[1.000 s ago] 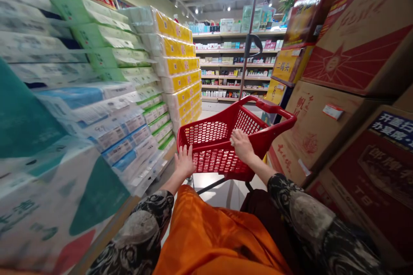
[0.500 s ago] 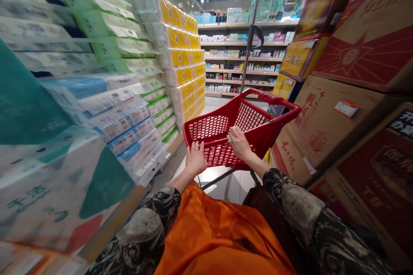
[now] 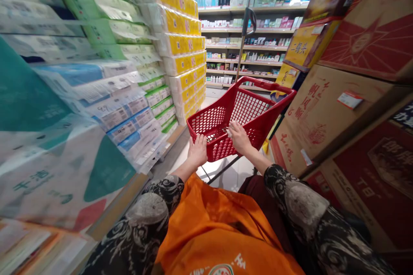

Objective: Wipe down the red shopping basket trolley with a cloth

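A red plastic shopping cart [image 3: 222,148] with a lattice basket stands right in front of me, turned at an angle. My left hand [image 3: 198,150] lies on its near left corner, fingers stretched forward over the rim. Along the near side rim, my right hand [image 3: 239,137] presses a small crumpled white cloth [image 3: 229,130] against the edge; it may be a tissue, and most of it is hidden under the fingers. No goods show in the visible part of the basket.
Stacked tissue packs [image 3: 129,114] and yellow-and-white paper bundles [image 3: 180,45] line the left. Piled cardboard cartons [image 3: 318,107] crowd the right. A metal pole with a black handle [image 3: 249,21] rises behind the cart, before shelves of cosmetics [image 3: 222,47].
My view has tilted down slightly. The basket sits a little differently under my hands, which both stay on its rim; the white cloth remains under my right fingers.
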A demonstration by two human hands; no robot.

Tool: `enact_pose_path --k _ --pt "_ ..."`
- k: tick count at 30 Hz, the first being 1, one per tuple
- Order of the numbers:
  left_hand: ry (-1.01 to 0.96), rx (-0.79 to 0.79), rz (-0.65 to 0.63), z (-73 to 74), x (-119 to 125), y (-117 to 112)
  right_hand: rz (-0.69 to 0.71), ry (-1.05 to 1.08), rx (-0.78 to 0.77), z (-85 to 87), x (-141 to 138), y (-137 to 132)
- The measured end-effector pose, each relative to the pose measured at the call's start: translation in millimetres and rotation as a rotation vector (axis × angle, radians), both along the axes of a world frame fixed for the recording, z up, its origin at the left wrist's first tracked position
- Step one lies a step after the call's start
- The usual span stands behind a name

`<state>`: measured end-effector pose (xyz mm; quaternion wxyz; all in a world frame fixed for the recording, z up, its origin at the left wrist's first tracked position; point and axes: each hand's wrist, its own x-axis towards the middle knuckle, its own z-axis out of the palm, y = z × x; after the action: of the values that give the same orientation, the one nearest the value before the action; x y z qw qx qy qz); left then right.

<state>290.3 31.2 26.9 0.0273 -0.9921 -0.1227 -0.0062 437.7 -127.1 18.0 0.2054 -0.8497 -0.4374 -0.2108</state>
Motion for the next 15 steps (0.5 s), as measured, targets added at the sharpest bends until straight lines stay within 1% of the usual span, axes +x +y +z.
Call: enact_pose_path --k 3,4,5,7,9,11,13,15 --pt "-0.030 -0.004 -0.030 -2.7 1.4 -20.6 0.175 -0.033 -0.014 -10.4 -32.8 14.0" --pt "-0.037 -0.005 -0.062 -2.9 1.3 -23.6 0.211 -0.037 -0.025 -12.8 -38.8 13.9" --pt "-0.042 -0.006 -0.094 -2.7 1.2 -24.0 0.216 -0.037 -0.027 -14.3 -40.9 10.9" --pt "-0.040 -0.005 -0.125 -1.6 1.8 -18.3 0.150 -0.030 -0.002 -14.7 -33.6 -2.6" --pt "-0.014 0.007 -0.111 -0.4 4.3 -8.7 0.049 -0.015 0.043 -12.2 -17.0 -20.3" --pt "0.019 0.021 -0.104 0.1 8.5 -3.2 -0.016 0.005 0.071 -8.5 -2.1 -34.9" --pt "0.022 0.028 -0.121 -0.6 13.0 -6.8 -0.048 0.025 0.082 -6.3 1.6 -41.7" --pt "0.007 0.021 -0.118 -1.7 16.6 -18.1 -0.049 0.031 0.080 -7.7 -8.7 -41.1"
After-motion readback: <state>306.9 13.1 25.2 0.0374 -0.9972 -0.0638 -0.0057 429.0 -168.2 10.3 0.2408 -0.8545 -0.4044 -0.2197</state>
